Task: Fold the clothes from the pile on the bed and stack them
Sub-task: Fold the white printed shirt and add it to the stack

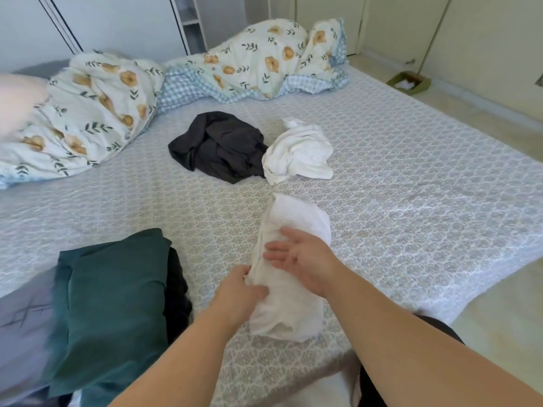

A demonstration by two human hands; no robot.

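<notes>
A folded white garment (293, 304) lies lengthwise on the bed (411, 186) near its front edge. My left hand (238, 292) grips its left edge, fingers curled into the cloth. My right hand (302, 255) lies flat on top of the garment with its fingers straight. Farther back in the middle of the bed sit a crumpled dark grey garment (217, 146) and a crumpled white garment (298, 152), side by side and touching. At the near left a folded dark green garment (114, 298) rests on a black one (177, 292).
A floral duvet (97, 110) is bunched along the far and left side of the bed. A grey cloth (23, 324) lies at the left edge beside the green stack. On the floor at the right stands a small green box (409, 82) near cream cupboard doors.
</notes>
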